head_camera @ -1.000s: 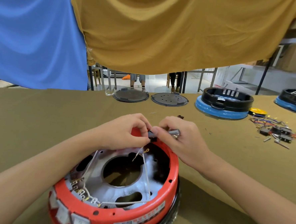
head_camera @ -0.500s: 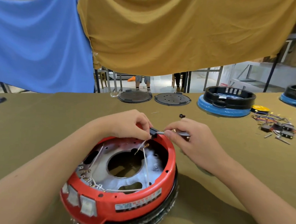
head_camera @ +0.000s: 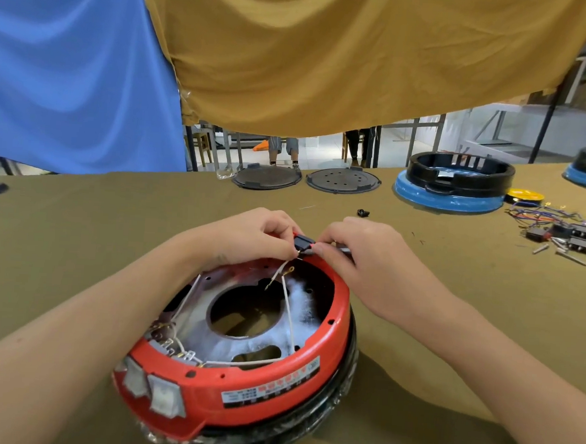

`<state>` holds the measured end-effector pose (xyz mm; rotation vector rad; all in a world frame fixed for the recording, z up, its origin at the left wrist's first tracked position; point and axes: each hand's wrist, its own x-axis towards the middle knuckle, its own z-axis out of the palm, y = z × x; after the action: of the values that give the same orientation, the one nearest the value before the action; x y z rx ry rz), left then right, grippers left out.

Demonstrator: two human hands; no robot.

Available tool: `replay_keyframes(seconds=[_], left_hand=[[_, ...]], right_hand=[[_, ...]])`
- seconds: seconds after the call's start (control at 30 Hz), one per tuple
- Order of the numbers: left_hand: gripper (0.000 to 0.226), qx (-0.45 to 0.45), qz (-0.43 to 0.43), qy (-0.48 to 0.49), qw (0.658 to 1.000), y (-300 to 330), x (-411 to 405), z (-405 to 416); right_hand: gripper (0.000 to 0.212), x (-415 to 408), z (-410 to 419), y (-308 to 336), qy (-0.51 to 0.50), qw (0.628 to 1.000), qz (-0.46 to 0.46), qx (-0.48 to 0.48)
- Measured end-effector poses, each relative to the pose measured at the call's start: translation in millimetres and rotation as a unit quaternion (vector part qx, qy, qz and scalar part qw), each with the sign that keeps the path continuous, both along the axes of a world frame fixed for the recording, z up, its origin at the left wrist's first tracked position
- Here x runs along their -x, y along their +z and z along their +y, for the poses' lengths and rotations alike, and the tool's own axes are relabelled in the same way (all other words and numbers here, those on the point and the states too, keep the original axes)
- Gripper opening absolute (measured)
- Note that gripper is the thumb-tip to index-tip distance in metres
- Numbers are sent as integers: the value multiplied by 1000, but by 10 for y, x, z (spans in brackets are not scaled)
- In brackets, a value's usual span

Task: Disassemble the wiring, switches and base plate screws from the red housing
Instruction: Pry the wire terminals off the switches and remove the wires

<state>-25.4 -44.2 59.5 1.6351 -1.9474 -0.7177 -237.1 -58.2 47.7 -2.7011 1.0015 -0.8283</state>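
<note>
Two hands meet at the far rim of the red housing [head_camera: 240,383], which sits upside down on the tabletop [head_camera: 77,243]. Compared with a second earlier, the small black switch [head_camera: 302,243] now sits above the rim rather than in it, probably freed, its white wires [head_camera: 288,310] trailing inside. Left hand [head_camera: 249,234] pinches the switch with curled fingers; right hand [head_camera: 358,250], likewise curled, grips a slim metal tool [head_camera: 344,249] against it

My left hand [head_camera: 249,236] and right hand [head_camera: 358,256] cover the far rim of the red housing [head_camera: 267,388], so I can't see what the small black part [head_camera: 302,243] joins. The housing's label [head_camera: 271,385] is too blurred to read.
</note>
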Motion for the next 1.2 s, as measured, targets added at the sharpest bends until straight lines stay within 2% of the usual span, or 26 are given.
replay_keyframes(seconds=[0.2,0.37,0.53,0.8,0.87,1.0,1.1,1.2], left_hand=[[20,-17,19,5,1000,-18,10,-18],[31,-33,30,9,999,-1,38,-7],[35,-28,26,9,999,5,55,-2],[42,-33,15,13,999,25,45,19],[43,-35,15,15,999,29,42,19],[41,-34,20,23,999,32,25,34],[42,-34,22,21,999,31,28,40],[41,-38,28,19,999,30,32,38]], right_hand=[[35,-17,119,50,-12,993,96,72],[19,-23,79,16,11,991,101,88],[19,73,-57,-7,37,994,-15,-98],[14,137,-233,34,103,979,-67,-160],[13,132,-246,12,100,981,-59,-156],[14,108,-213,-7,76,993,-48,-81],[14,150,-201,9,68,993,-70,-70],[15,136,-178,-12,56,995,-44,-63]])
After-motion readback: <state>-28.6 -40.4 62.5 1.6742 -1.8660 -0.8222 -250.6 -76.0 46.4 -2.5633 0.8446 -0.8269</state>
